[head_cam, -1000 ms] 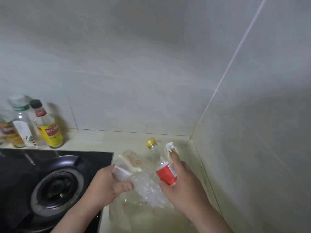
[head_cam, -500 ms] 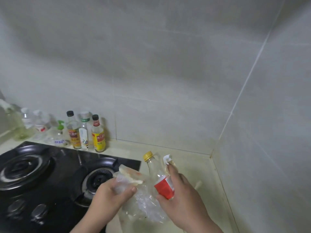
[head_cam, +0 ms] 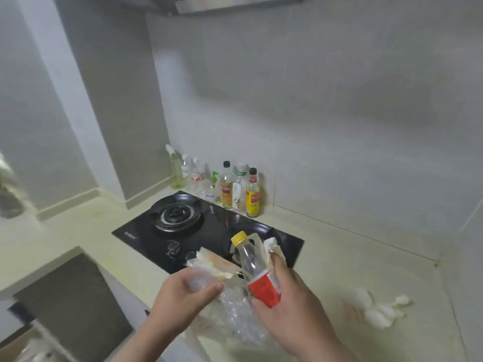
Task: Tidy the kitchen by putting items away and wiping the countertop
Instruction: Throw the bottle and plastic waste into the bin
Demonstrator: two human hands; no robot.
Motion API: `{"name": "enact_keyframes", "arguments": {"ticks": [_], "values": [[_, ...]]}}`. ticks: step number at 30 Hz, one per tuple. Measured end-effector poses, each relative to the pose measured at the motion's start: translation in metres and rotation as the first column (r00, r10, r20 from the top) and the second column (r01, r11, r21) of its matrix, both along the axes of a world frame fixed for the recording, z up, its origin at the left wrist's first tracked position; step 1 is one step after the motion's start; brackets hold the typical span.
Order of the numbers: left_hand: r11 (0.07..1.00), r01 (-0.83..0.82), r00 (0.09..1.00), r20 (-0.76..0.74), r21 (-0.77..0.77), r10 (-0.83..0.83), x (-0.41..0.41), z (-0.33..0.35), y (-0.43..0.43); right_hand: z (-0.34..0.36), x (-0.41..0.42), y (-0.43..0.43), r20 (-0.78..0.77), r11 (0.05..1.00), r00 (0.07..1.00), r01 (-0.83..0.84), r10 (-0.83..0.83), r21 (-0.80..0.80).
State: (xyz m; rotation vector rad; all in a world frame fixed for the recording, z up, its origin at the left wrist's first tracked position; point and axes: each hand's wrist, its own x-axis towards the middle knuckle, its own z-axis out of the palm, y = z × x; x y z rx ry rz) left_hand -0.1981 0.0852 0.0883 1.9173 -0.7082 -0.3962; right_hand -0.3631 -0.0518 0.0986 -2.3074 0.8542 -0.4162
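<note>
My right hand [head_cam: 290, 307] grips an empty clear plastic bottle [head_cam: 251, 259] with a yellow cap and a red label, together with a scrap of white paper [head_cam: 271, 246] pinched by the fingers. My left hand [head_cam: 183, 293] grips crumpled clear plastic wrapping [head_cam: 235, 309] with a cream-coloured piece on top. Both hands hold these above the cream countertop [head_cam: 339, 257], just in front of the black gas hob [head_cam: 183, 223].
A row of several sauce and spray bottles [head_cam: 227, 186] stands against the tiled wall behind the hob. Crumpled white tissues [head_cam: 376, 309] lie on the counter at the right, beside a reddish stain [head_cam: 350, 309]. A range hood hangs above. A grey cabinet front is at the lower left.
The view has swung left and pulled back, bringing the whole hob, the bottle row and the tissues into sight. Both hands keep the same hold on the bottle and wrapping.
</note>
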Motion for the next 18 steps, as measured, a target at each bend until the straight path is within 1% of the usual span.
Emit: {"name": "enact_keyframes", "arguments": {"ticks": [4, 9, 14, 18], "values": [[0.989, -0.143, 0.99, 0.012, -0.035, 0.143, 0.014, 0.011, 0.061, 0.011, 0.037, 0.039, 0.003, 0.989, 0.989, -0.147, 0.147, 0.01], [0.95, -0.291, 0.957, -0.034, -0.11, 0.289, 0.035, 0.015, 0.132, 0.02, 0.086, 0.085, -0.031, 0.954, 0.954, -0.3, 0.299, -0.024], [0.903, -0.409, 0.912, -0.076, -0.132, 0.402, 0.07, 0.008, 0.205, 0.023, 0.143, 0.146, -0.088, 0.906, 0.904, -0.422, 0.419, -0.019], [0.865, -0.482, 0.876, -0.07, -0.136, 0.477, 0.111, 0.001, 0.269, 0.02, 0.196, 0.206, -0.088, 0.876, 0.874, -0.482, 0.479, -0.013]]}}
